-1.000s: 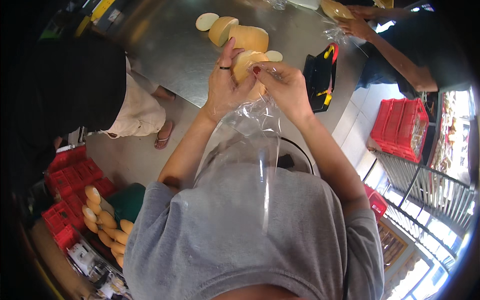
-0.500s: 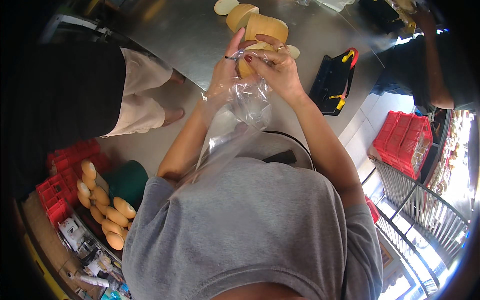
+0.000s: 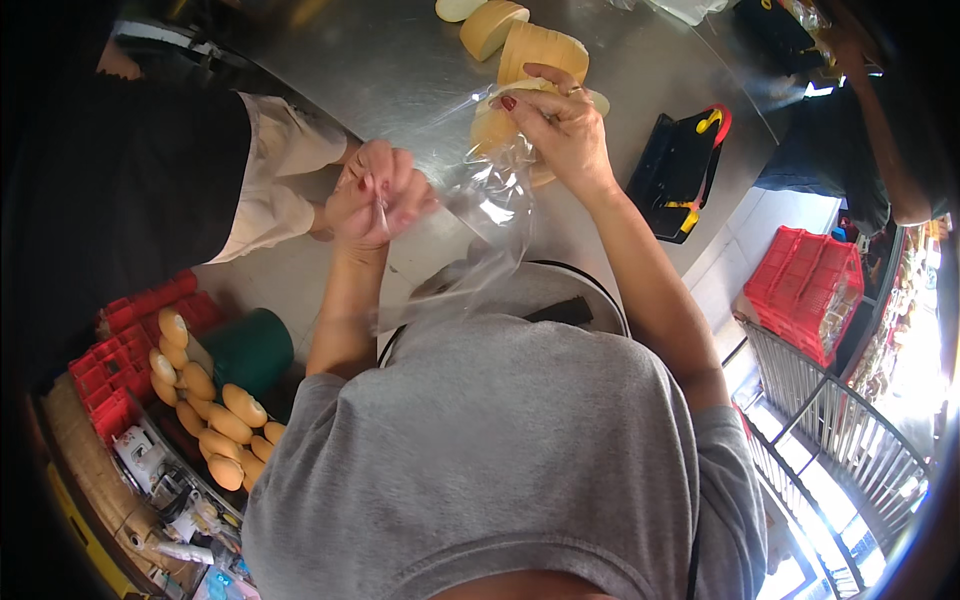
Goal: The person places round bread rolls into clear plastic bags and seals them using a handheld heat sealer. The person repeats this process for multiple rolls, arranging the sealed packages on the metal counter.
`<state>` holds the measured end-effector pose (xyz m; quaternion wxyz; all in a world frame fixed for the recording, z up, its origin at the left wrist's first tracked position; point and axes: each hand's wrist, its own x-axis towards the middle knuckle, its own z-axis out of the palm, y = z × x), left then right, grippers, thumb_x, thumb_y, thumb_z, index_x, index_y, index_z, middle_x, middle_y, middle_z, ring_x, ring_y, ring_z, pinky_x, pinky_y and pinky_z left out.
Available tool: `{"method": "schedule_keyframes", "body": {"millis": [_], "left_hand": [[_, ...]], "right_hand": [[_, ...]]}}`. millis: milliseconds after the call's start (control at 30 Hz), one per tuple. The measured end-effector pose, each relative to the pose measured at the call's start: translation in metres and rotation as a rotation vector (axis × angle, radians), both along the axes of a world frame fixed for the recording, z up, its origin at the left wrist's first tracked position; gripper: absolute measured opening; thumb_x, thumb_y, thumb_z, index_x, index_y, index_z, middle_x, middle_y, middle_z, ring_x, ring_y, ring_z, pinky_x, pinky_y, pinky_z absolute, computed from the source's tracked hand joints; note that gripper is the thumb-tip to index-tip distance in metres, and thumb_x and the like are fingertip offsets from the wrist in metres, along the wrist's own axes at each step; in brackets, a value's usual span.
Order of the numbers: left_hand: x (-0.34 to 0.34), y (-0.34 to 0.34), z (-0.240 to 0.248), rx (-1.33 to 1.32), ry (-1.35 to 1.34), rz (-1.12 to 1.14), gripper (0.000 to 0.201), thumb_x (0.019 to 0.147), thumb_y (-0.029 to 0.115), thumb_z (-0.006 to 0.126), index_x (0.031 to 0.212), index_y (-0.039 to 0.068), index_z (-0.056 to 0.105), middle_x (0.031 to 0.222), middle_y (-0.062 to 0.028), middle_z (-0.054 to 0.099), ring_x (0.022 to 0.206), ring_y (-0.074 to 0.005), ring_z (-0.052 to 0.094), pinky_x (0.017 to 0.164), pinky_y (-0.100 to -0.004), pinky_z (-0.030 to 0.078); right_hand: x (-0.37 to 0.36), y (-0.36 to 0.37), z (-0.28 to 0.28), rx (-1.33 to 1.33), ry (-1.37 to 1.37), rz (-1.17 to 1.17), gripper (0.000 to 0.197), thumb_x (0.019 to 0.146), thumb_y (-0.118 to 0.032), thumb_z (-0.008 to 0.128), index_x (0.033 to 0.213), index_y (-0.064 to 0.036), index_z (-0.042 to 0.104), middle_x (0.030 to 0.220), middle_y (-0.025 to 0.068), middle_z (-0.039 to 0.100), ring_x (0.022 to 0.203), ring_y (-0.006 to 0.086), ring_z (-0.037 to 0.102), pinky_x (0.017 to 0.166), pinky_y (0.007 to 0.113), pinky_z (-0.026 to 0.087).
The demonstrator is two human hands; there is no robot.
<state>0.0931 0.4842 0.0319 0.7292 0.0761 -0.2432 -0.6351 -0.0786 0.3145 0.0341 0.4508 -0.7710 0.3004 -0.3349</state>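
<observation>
A clear plastic bag [image 3: 500,195] is stretched between my two hands, its lower part hanging toward my shirt. My left hand [image 3: 380,195] is closed, slightly blurred, with the fingers curled on the film at the left. On the other side, my right hand [image 3: 567,130] pinches the bag's edge between thumb and fingers. Just past it, on the metal table [image 3: 390,75], lies a stack of round yellow-edged slices [image 3: 543,52], apparently cheese. Another yellow piece [image 3: 492,128] shows behind the bag, partly hidden by film and fingers.
A cut yellow chunk [image 3: 492,30] and pale slice [image 3: 458,8] lie farther back. Right of my arm is a black tray-like object [image 3: 660,175] with red and yellow parts. Red crates [image 3: 805,285] stand right; tan rounded pieces [image 3: 232,425] sit lower left. A person in dark clothing [image 3: 120,180] stands left.
My left hand has drawn back from the yellow piece, down and to the left, and its fingers have curled. The bag is pulled wider. My right hand stays near the slices.
</observation>
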Motion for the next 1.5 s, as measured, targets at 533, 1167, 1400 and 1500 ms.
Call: {"method": "schedule_keyframes", "body": {"millis": [533, 1167, 1400, 1500], "left_hand": [[-0.076, -0.060, -0.067, 0.968, -0.328, 0.352, 0.024, 0.099, 0.023, 0.048, 0.109, 0.003, 0.041, 0.097, -0.0108, 0.052, 0.078, -0.0170, 0.058, 0.061, -0.0311, 0.051], [-0.085, -0.081, -0.106, 0.896, -0.851, 0.524, 0.022, 0.096, 0.018, 0.046, 0.110, 0.002, 0.050, 0.090, -0.0131, 0.060, 0.078, -0.0192, 0.058, 0.064, -0.0329, 0.050], [-0.078, -0.064, -0.076, 0.448, 0.005, 0.026, 0.037, 0.096, 0.020, 0.050, 0.125, -0.002, 0.054, 0.115, -0.0216, 0.063, 0.100, -0.0265, 0.066, 0.081, -0.0365, 0.056], [-0.084, -0.060, -0.059, 0.362, 0.094, -0.115, 0.035, 0.095, 0.021, 0.051, 0.122, -0.001, 0.055, 0.114, -0.0198, 0.063, 0.098, -0.0252, 0.066, 0.080, -0.0356, 0.055]], "right_hand": [[-0.021, 0.006, -0.006, 0.215, -0.262, -0.215, 0.020, 0.088, -0.013, 0.064, 0.104, -0.0135, 0.076, 0.110, 0.0095, 0.067, 0.097, 0.0167, 0.061, 0.085, 0.029, 0.050], [-0.096, 0.017, -0.060, 1.184, -0.682, -0.667, 0.019, 0.087, 0.001, 0.060, 0.105, 0.0081, 0.066, 0.097, 0.0152, 0.069, 0.091, 0.0249, 0.067, 0.080, 0.033, 0.056], [-0.072, 0.029, -0.015, 0.450, -0.082, -0.527, 0.018, 0.083, 0.003, 0.067, 0.101, 0.0061, 0.069, 0.090, 0.0080, 0.069, 0.077, 0.0141, 0.063, 0.071, 0.026, 0.050], [-0.064, 0.023, 0.002, 0.678, -0.407, -0.409, 0.017, 0.082, 0.003, 0.066, 0.099, 0.0041, 0.070, 0.090, 0.0057, 0.068, 0.079, 0.0132, 0.061, 0.070, 0.026, 0.049]]}}
